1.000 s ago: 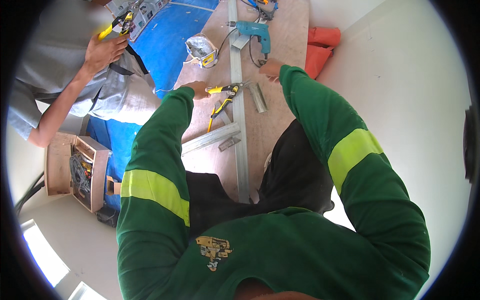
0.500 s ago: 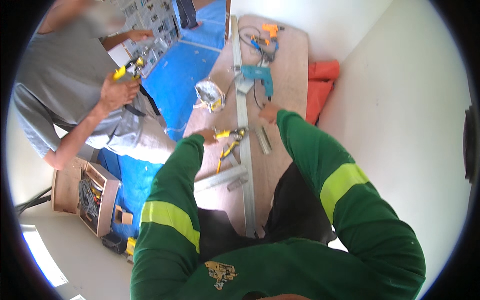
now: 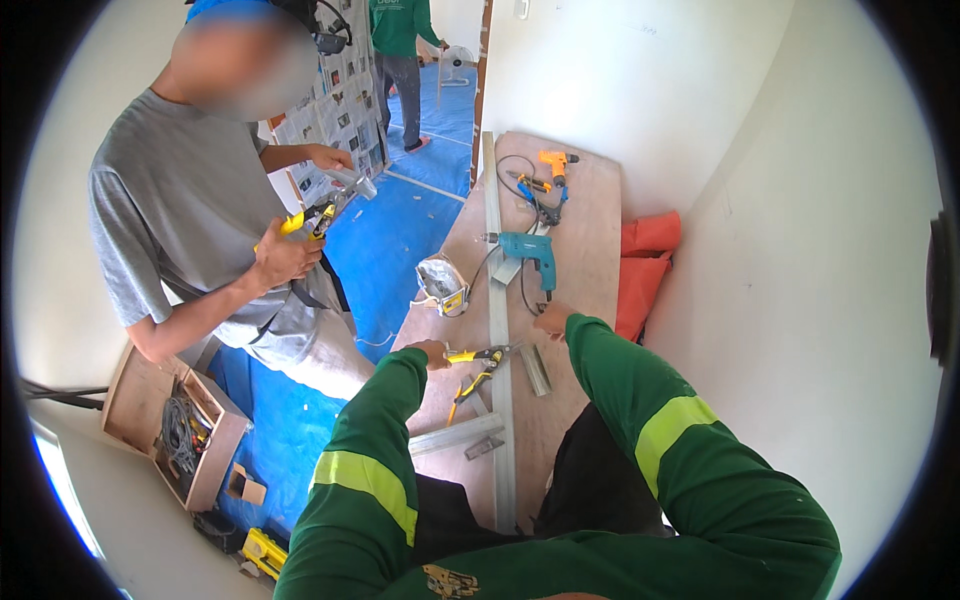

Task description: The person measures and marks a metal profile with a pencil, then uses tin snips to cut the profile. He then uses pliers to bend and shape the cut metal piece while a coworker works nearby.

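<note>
Snips (image 3: 478, 362) with yellow handles sit in the left hand (image 3: 432, 351), fingers clamped on them, over the long metal rail (image 3: 499, 330) on the surface (image 3: 590, 250) – cutting step, seemingly. Right hand (image 3: 553, 319) rests by the rail (fingers' state unclear); next, jaws must meet metal squarely.

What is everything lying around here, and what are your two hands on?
Long metal strip: one, grey, along the workbench.
Snips: one, yellow-handled, across the strip.
Short metal pieces: a few, grey, near end of bench.
Drills: two, teal mid-bench, orange far end.
Foil-lined bag: one, bench's left edge.
Orange cloth: right of bench.
Blue floor sheet: left of bench.
Wooden box: one, holding cables, on floor.
Co-worker: one, grey shirt, holding yellow snips.
Left hand: on the snips' handle.
Right hand: beside the strip.
</note>
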Motion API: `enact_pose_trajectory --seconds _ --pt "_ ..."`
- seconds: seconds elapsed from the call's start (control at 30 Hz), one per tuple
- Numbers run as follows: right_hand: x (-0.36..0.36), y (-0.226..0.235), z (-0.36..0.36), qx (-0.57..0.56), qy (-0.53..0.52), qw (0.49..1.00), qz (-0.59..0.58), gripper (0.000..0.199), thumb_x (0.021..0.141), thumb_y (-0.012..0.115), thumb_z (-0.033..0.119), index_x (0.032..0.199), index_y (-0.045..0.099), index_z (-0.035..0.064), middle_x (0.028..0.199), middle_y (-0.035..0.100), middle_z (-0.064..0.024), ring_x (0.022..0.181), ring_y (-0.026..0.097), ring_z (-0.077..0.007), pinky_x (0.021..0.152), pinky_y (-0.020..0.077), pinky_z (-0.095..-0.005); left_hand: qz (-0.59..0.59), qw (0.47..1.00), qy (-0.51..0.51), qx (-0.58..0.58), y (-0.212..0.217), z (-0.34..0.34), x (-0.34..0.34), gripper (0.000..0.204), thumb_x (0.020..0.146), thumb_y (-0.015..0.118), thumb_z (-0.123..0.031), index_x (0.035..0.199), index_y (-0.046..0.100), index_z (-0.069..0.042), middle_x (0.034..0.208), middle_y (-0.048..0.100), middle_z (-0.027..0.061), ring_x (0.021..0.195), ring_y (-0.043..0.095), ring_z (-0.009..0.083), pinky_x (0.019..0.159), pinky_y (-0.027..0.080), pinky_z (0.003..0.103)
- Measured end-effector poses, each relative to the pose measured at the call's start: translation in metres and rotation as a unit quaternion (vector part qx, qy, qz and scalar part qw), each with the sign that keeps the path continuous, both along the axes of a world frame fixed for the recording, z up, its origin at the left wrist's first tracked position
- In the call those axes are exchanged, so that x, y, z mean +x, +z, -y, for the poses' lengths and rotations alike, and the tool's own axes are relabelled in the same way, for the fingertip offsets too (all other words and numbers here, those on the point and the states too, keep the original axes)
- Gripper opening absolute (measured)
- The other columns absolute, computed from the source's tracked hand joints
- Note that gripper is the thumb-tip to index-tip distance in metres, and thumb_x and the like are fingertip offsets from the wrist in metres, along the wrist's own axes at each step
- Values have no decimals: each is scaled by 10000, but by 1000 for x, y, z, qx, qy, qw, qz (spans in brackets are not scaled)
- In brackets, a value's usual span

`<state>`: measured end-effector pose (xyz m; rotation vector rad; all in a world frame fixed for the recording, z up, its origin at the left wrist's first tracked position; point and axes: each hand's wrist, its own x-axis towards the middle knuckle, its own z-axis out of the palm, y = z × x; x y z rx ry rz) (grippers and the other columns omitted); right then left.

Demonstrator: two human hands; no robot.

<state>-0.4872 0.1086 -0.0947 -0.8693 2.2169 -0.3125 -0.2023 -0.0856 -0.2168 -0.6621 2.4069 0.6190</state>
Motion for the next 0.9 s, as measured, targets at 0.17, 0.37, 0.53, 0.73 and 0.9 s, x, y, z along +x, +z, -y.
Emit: enact_pose_trajectory --seconds 0.17,0.37,0.53,0.73,0.9 --pt "-1 1 2 2 2 1000 2 419 859 738 326 1049 704 -47 917 739 -144 713 750 -268 618 604 -428 13 1000 14 -7 3 2 8 545 987 701 -510 1385 702 -136 1332 722 170 1257 675 378 1034 531 512" --pt "1 -7 8 3 26 1000 7 421 856 736 320 1048 703 -53 912 739 -143 712 747 -281 599 594 -433 12 1000 10 -23 7 2 20 558 998 681 -511 1359 700 -85 1233 756 167 1157 723 339 983 547 492" --pt "3 -14 14 7 10 1000 -2 411 856 727 307 1043 701 -59 916 743 -151 722 749 -285 587 591 -444 9 999 29 -17 11 3 28 521 1005 670 -519 1291 721 -87 1105 788 137 1014 763 303 915 562 471" --pt "2 -16 16 -1 21 1000 -1 405 854 724 301 1039 704 -59 912 742 -159 728 753 -296 594 598 -454 13 999 37 -11 9 2 31 523 1004 671 -525 1291 724 -91 1088 791 133 1018 767 295 918 565 467" --pt "5 -11 13 -6 27 1000 -4 453 857 722 311 1122 692 -56 956 743 -165 745 758 -301 610 602 -455 9 999 27 -21 -1 6 28 561 999 671 -542 1337 712 -96 1150 783 151 1095 751 321 955 559 480"
